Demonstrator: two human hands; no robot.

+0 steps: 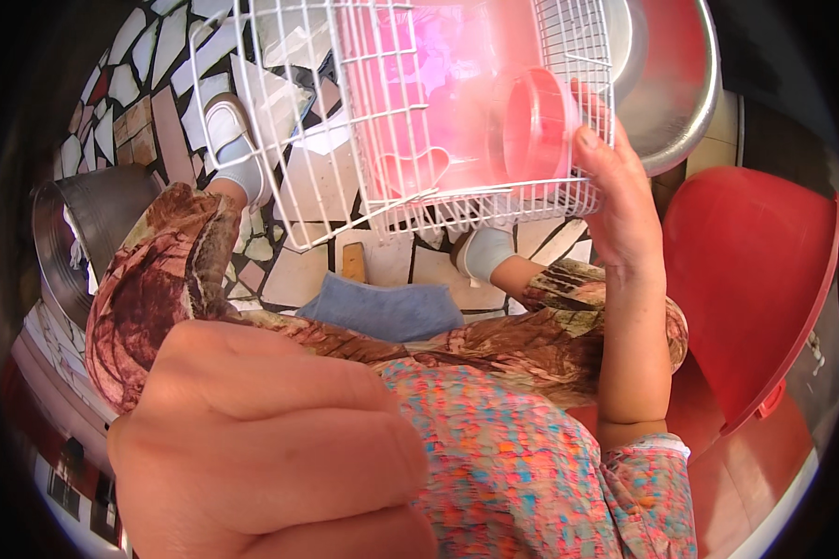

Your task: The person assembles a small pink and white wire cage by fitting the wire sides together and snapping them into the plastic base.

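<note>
A white wire pet cage [480, 210] is held up in front of me, above my lap. My right hand [617, 191] grips its right side, thumb on the near face and fingers behind the wires. Inside the cage show a pink plastic lining [457, 102], a round pink ring-shaped piece [538, 126] and a small pink heart-shaped piece [417, 170]. A wire panel [289, 130] spreads out at the cage's left. Very close to the camera, at the lower left, my left hand [270, 447] is closed with fingers curled; whatever it holds, if anything, is hidden.
A red plastic tub [745, 270] stands to the right, with a metal basin [699, 88] beyond it. At the left is a dark metal pot [84, 224]. A blue-grey cloth [377, 307] lies between my legs over the stone-patterned floor [321, 191].
</note>
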